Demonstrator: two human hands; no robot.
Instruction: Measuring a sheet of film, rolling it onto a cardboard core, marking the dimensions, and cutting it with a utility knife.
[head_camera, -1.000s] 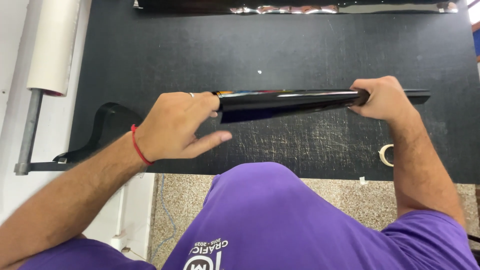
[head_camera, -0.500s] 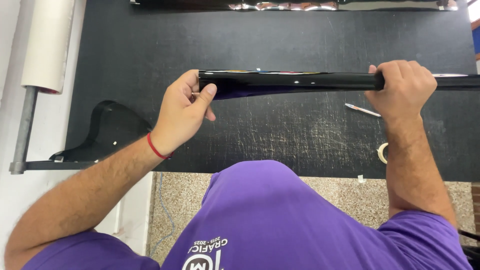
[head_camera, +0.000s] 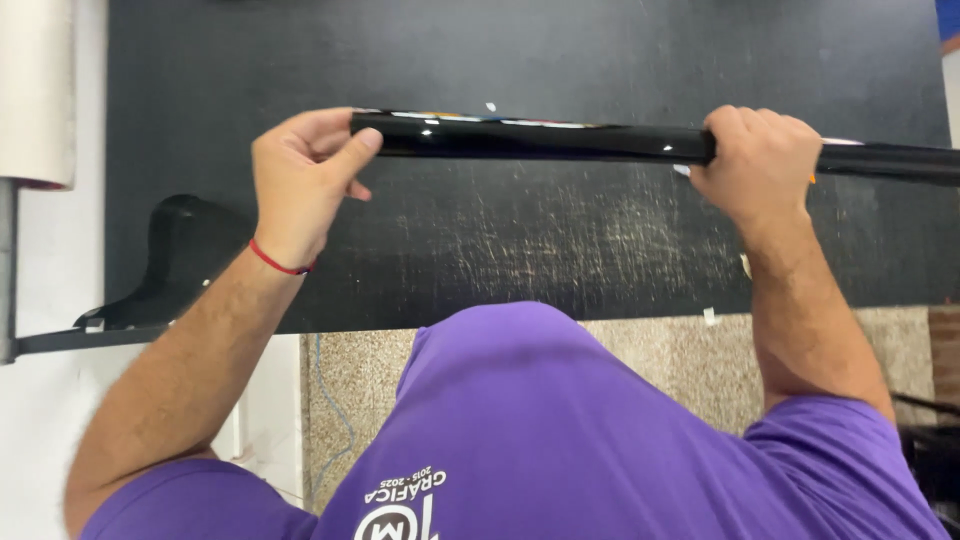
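Observation:
A long glossy black roll lies level across the dark work mat, reaching past the right edge of the view. My left hand grips its left end, thumb laid along the roll's front. My right hand is wrapped around the roll further right, fingers curled over the top. A red band circles my left wrist. A thin strip of colour shows along the roll's upper edge.
A white paper roll hangs on a grey metal bar at far left, with a black bracket beside it. The mat's front edge runs above a speckled stone floor. Small white scraps lie on the mat.
Both hands have carried the black material away from me, and it has gone from a flattened, partly open sheet to a tight, level roll.

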